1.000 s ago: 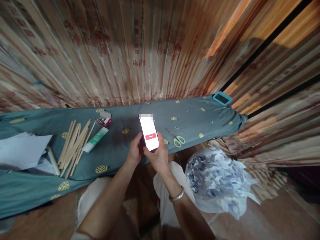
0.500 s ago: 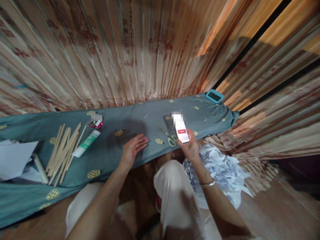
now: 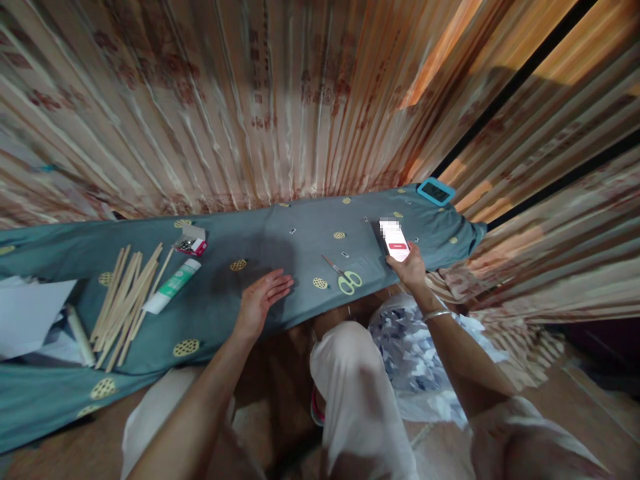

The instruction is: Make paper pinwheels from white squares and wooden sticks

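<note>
In my right hand (image 3: pixel 411 267) is a smartphone (image 3: pixel 397 243) with a lit white screen and a red button on it; the fingers grip its lower end over the table's right part. My left hand (image 3: pixel 260 300) is held out flat at the front edge of the cloth-covered table (image 3: pixel 270 247), fingers extended and nothing in it. Between the two hands lie scissors (image 3: pixel 346 277) with light green handles, blades pointing to the upper left.
Left of my hands lie a green and white tube (image 3: pixel 174 285), several wooden sticks (image 3: pixel 120 303), a small opened box (image 3: pixel 193 243) and white paper (image 3: pixel 33 317). A blue digital clock (image 3: pixel 436 192) stands at the far right. Curtains (image 3: pixel 280 100) hang behind; a plastic bag (image 3: pixel 415 353) sits below.
My right hand has carried the phone to the right and slightly away from me, so the scissors now show fully. My left hand has barely moved.
</note>
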Available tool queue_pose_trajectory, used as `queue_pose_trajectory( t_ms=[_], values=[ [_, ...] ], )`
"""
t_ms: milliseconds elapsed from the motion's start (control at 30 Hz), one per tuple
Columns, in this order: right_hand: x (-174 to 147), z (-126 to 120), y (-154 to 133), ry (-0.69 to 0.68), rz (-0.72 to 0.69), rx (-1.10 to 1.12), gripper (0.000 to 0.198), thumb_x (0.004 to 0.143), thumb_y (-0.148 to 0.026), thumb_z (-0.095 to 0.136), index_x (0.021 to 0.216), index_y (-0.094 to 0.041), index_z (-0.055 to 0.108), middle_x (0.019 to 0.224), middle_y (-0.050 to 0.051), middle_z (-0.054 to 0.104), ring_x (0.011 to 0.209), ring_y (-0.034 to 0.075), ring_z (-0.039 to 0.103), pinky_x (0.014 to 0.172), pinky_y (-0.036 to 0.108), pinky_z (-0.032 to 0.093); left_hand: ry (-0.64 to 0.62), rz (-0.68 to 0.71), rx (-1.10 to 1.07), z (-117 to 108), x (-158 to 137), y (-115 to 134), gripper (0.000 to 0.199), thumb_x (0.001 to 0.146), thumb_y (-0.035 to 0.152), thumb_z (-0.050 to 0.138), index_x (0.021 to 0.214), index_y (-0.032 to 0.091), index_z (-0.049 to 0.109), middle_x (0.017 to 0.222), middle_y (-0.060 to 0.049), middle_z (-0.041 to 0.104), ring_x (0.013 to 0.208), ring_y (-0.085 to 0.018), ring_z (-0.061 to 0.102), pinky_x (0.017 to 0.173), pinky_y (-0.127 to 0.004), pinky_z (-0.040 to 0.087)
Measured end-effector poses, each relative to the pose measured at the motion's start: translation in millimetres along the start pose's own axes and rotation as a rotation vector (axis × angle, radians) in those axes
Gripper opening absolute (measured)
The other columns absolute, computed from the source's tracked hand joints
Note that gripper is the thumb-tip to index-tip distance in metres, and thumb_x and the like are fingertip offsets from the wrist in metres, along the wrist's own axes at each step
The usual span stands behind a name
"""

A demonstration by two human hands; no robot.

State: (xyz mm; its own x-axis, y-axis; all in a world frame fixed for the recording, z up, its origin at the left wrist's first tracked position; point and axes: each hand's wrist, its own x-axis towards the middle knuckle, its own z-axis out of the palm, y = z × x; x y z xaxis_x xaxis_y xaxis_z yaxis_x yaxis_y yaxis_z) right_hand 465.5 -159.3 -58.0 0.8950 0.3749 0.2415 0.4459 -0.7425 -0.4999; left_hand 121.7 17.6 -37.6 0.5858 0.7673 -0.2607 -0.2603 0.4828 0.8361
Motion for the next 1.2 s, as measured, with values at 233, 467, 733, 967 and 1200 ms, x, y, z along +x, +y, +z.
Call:
queue_pose_trajectory(
  t_ms=[233, 467, 733, 967, 1200],
  values=[
    [34, 11, 15, -0.012, 0.035, -0.071, 0.080, 0.065, -0.040, 0.066, 0.132, -0.003, 0.042, 0.122, 0.026, 0.061, 0.110, 0.036, 0.060, 0.098, 0.047, 0.044, 0.013, 0.016, 0.009, -2, -1, 0, 0.057, 0.061, 0.053, 0.080, 0.096, 0.010, 0.072, 0.094, -0.017, 0.076, 0.094, -0.032, 0.072, 0.093, -0.048, 0.054],
    [56, 18, 31, 0.009, 0.060, -0.059, 0.083, 0.069, -0.053, 0.064, 0.133, -0.005, 0.042, 0.127, 0.028, 0.058, 0.112, 0.036, 0.057, 0.099, 0.052, 0.042, 0.012, 0.025, 0.023, -4, -1, 1, 0.058, 0.060, 0.053, 0.081, 0.097, 0.009, 0.072, 0.094, -0.018, 0.076, 0.093, -0.033, 0.072, 0.092, -0.049, 0.054],
    [71, 27, 41, 0.003, 0.052, -0.041, 0.090, 0.069, -0.059, 0.061, 0.133, 0.001, 0.041, 0.131, 0.031, 0.054, 0.121, 0.038, 0.053, 0.104, 0.049, 0.039, 0.003, 0.035, 0.024, -4, -1, 0, 0.058, 0.060, 0.055, 0.082, 0.096, 0.010, 0.073, 0.093, -0.017, 0.076, 0.090, -0.031, 0.073, 0.090, -0.047, 0.054],
    [76, 30, 47, -0.007, 0.031, -0.026, 0.094, 0.072, -0.060, 0.061, 0.137, 0.003, 0.035, 0.139, 0.033, 0.046, 0.129, 0.038, 0.047, 0.110, 0.049, 0.035, -0.001, 0.037, 0.033, -3, -1, 0, 0.054, 0.062, 0.052, 0.081, 0.095, 0.010, 0.073, 0.093, -0.016, 0.076, 0.090, -0.031, 0.073, 0.089, -0.046, 0.055],
    [77, 25, 43, 0.004, -0.012, -0.021, 0.115, 0.066, -0.077, 0.060, 0.139, 0.007, 0.031, 0.144, 0.036, 0.037, 0.137, 0.041, 0.035, 0.113, 0.051, 0.029, -0.005, 0.037, 0.036, -2, -1, 0, 0.055, 0.062, 0.053, 0.081, 0.096, 0.010, 0.073, 0.093, -0.017, 0.076, 0.092, -0.033, 0.073, 0.091, -0.048, 0.054]
  ],
)
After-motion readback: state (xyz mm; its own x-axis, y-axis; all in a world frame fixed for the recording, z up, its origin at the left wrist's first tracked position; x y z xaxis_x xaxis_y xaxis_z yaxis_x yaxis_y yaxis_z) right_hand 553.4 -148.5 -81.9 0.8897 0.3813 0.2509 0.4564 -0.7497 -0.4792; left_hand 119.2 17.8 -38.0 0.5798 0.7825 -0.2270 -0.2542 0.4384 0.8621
